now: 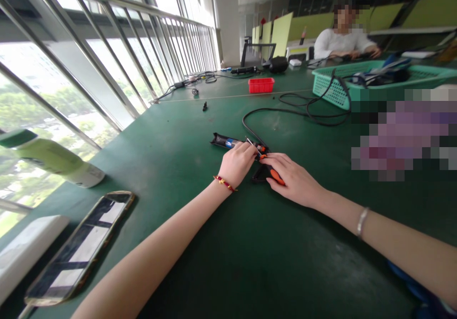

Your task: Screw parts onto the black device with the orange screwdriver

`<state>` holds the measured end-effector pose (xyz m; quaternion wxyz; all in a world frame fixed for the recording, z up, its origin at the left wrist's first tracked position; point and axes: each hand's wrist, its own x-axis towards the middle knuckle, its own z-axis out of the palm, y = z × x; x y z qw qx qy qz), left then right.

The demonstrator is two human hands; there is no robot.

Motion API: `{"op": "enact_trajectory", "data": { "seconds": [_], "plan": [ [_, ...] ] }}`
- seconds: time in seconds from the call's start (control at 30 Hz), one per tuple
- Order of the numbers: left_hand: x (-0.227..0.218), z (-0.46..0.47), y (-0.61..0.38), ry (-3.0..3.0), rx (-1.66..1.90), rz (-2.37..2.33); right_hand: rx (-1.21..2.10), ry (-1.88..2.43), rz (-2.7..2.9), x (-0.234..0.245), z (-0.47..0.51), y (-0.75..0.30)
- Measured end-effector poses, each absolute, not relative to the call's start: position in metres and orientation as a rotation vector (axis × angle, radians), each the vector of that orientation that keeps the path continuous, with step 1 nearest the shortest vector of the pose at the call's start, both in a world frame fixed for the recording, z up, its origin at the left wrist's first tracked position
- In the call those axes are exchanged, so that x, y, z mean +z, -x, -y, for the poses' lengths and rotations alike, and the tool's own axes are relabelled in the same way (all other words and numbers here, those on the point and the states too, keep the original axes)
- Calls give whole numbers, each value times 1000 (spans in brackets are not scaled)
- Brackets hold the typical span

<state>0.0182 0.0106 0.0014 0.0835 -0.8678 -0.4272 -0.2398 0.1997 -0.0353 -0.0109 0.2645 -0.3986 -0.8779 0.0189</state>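
Observation:
On the green table (250, 257) lies a black, opened tool body (224, 141) with blue and orange parts inside and a black cable (296, 112) running off to the right. My left hand (237, 163), with a red bracelet at the wrist, is closed around a thin metal-tipped tool (252, 144) that points at the orange parts. My right hand (294, 178) lies over the black and orange end (274, 175) of the device, fingers bent on it and holding it down.
A phone (80, 247) lies at the near left beside a white object (24, 252) and a green-capped bottle (50, 157). A red bin (261, 85) and a teal basket (360, 83) stand farther back. Another person (344, 40) sits at the far end. Railing and windows run along the left.

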Motion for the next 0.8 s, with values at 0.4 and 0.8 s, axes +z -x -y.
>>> {"op": "enact_trajectory", "data": {
  "seconds": [0.4,0.8],
  "plan": [
    [2,-11,-14,2578,-613,1129,60,1082,2369,-11,35,-200],
    [4,-15,-21,2532,-505,1084,85,1079,2349,-12,35,-200]
  ]
}}
